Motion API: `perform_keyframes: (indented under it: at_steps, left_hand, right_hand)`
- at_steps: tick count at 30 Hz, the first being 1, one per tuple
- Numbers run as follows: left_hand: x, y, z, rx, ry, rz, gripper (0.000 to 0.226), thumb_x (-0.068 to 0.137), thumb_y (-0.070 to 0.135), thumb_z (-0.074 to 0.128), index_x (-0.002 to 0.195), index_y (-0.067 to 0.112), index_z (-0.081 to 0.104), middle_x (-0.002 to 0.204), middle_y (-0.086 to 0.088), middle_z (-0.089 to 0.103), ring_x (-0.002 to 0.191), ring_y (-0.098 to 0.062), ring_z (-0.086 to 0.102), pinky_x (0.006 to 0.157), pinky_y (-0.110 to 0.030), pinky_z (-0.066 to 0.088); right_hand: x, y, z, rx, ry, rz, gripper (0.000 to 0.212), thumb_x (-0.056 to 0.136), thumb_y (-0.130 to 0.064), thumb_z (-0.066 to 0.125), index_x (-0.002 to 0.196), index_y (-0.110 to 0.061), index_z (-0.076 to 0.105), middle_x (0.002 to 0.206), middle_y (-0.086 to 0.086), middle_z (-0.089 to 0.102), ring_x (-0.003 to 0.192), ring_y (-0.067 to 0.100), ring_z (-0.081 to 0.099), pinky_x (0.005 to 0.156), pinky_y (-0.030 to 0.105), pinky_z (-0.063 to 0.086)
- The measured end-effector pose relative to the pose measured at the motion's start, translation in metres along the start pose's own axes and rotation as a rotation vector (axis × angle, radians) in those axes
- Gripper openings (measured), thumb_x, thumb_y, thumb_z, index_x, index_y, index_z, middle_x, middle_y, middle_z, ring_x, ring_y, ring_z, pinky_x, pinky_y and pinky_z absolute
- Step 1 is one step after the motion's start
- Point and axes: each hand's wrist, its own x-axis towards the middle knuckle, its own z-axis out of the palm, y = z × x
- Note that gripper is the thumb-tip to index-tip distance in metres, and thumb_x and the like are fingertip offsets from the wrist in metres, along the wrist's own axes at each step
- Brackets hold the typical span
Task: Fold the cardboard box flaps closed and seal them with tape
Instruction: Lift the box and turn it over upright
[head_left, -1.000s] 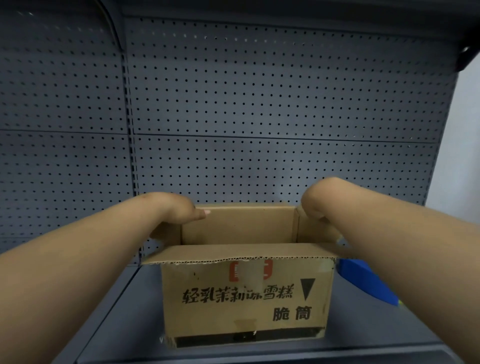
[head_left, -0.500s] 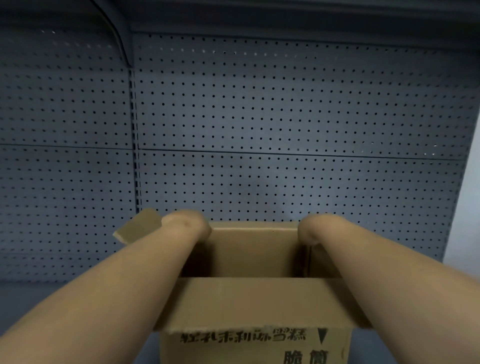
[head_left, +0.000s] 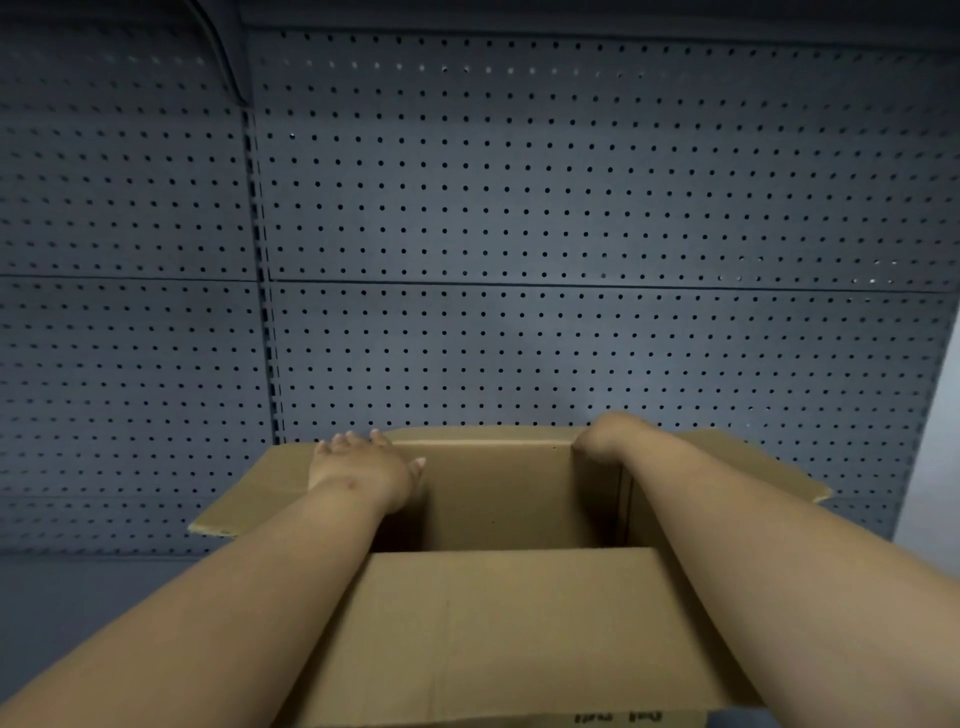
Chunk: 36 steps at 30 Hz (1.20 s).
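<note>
An open brown cardboard box (head_left: 493, 499) stands in front of me on a grey shelf. Its left flap (head_left: 254, 493) and right flap (head_left: 753, 462) are spread outward, and the near flap (head_left: 519, 623) slopes toward me. My left hand (head_left: 363, 467) lies on the left flap at the far left corner with its fingers spread and its thumb over the box opening. My right hand (head_left: 602, 439) is bent down over the far right corner at the right wall, and its fingers are hidden. No tape is in view.
A grey pegboard wall (head_left: 519, 208) rises directly behind the box, with an upright slotted post (head_left: 265, 312) left of centre. The grey shelf surface (head_left: 78, 597) extends to the left. A pale wall (head_left: 943, 467) shows at the right edge.
The view has moved closer over the box. The left and right flaps have swung outward and down. My left hand went from a curled grip to lying spread on the left flap.
</note>
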Motion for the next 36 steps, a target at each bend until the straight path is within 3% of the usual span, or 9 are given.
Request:
perform_keyframes:
  at_steps: [5, 10, 12, 18, 22, 26, 29, 33, 36]
  left_hand:
    - [0.000, -0.001, 0.001, -0.004, 0.017, 0.018, 0.072, 0.096, 0.055, 0.015, 0.149, 0.009, 0.006, 0.155, -0.017, 0.017, 0.143, -0.031, 0.014, 0.116, -0.043, 0.012]
    - [0.005, 0.000, 0.000, -0.092, 0.058, 0.002, 0.071, 0.095, 0.056, 0.020, 0.147, 0.008, 0.016, 0.152, -0.015, 0.025, 0.141, -0.029, 0.022, 0.115, -0.043, 0.019]
    - [0.005, 0.000, 0.000, -0.170, 0.086, 0.001, 0.070, 0.094, 0.056, 0.025, 0.146, 0.009, 0.018, 0.151, -0.014, 0.028, 0.140, -0.029, 0.024, 0.115, -0.043, 0.020]
    - [0.010, -0.002, -0.001, -0.596, 0.128, -0.032, 0.086, 0.092, 0.048, 0.042, 0.146, 0.018, -0.018, 0.150, -0.013, 0.032, 0.131, -0.033, 0.039, 0.109, -0.046, 0.032]
    - [0.006, -0.006, -0.011, -0.920, 0.202, -0.026, 0.090, 0.092, 0.031, 0.054, 0.146, 0.024, -0.018, 0.141, -0.014, 0.043, 0.117, -0.033, 0.052, 0.093, -0.041, 0.043]
    - [0.004, -0.010, -0.018, -0.999, 0.294, 0.011, 0.069, 0.091, 0.021, 0.056, 0.144, 0.020, 0.012, 0.115, -0.009, 0.056, 0.093, -0.026, 0.059, 0.075, -0.037, 0.050]
    - [0.001, -0.012, -0.022, -0.967, 0.274, -0.001, 0.062, 0.091, 0.021, 0.054, 0.141, 0.015, 0.019, 0.098, -0.004, 0.054, 0.081, -0.023, 0.057, 0.067, -0.034, 0.048]
    - [-0.013, -0.011, -0.032, -0.793, 0.244, 0.054, 0.058, 0.090, 0.023, 0.053, 0.140, 0.011, 0.025, 0.122, -0.013, 0.052, 0.103, -0.028, 0.052, 0.077, -0.033, 0.041]
    - [-0.031, -0.008, -0.041, -0.706, 0.278, 0.148, 0.062, 0.093, 0.030, 0.050, 0.146, 0.015, 0.022, 0.142, -0.011, 0.042, 0.125, -0.028, 0.044, 0.095, -0.035, 0.040]
  right_hand:
    - [0.006, -0.004, 0.006, 0.099, -0.001, 0.063, 0.029, 0.089, -0.030, 0.045, 0.107, -0.010, 0.058, 0.105, 0.008, 0.057, 0.101, 0.026, 0.055, 0.097, 0.042, 0.044]
    - [0.003, 0.002, -0.002, 0.407, 0.120, 0.147, 0.015, 0.088, -0.014, 0.053, 0.099, -0.005, 0.057, 0.109, 0.014, 0.061, 0.096, 0.028, 0.059, 0.082, 0.034, 0.051]
    - [0.000, 0.004, -0.003, 0.547, 0.165, 0.150, 0.010, 0.086, -0.011, 0.058, 0.093, -0.004, 0.057, 0.102, 0.015, 0.063, 0.095, 0.029, 0.059, 0.086, 0.039, 0.052]
    - [-0.011, 0.012, -0.006, 0.623, 0.193, 0.151, 0.018, 0.087, -0.001, 0.047, 0.095, 0.000, 0.063, 0.099, 0.017, 0.065, 0.085, 0.028, 0.058, 0.075, 0.036, 0.049]
    - [-0.020, 0.015, -0.011, 0.560, 0.186, 0.147, 0.019, 0.089, 0.002, 0.045, 0.072, -0.003, 0.052, 0.089, 0.017, 0.056, 0.075, 0.025, 0.053, 0.073, 0.034, 0.046]
    - [-0.024, 0.017, -0.016, 0.565, 0.180, 0.109, 0.021, 0.088, 0.004, 0.045, 0.104, 0.005, 0.059, 0.108, 0.022, 0.061, 0.093, 0.030, 0.058, 0.085, 0.038, 0.049]
    - [-0.033, 0.018, -0.022, 0.555, 0.162, 0.093, 0.027, 0.089, 0.004, 0.044, 0.110, 0.007, 0.059, 0.101, 0.020, 0.060, 0.083, 0.028, 0.051, 0.075, 0.035, 0.046]
    - [-0.058, 0.014, -0.036, 0.583, 0.156, 0.068, 0.029, 0.090, 0.000, 0.051, 0.118, 0.006, 0.053, 0.122, 0.023, 0.057, 0.108, 0.033, 0.055, 0.089, 0.038, 0.046]
    - [-0.084, 0.011, -0.050, 0.593, 0.145, -0.040, 0.049, 0.092, -0.012, 0.056, 0.136, -0.001, 0.039, 0.138, 0.018, 0.047, 0.124, 0.032, 0.046, 0.093, 0.035, 0.039]
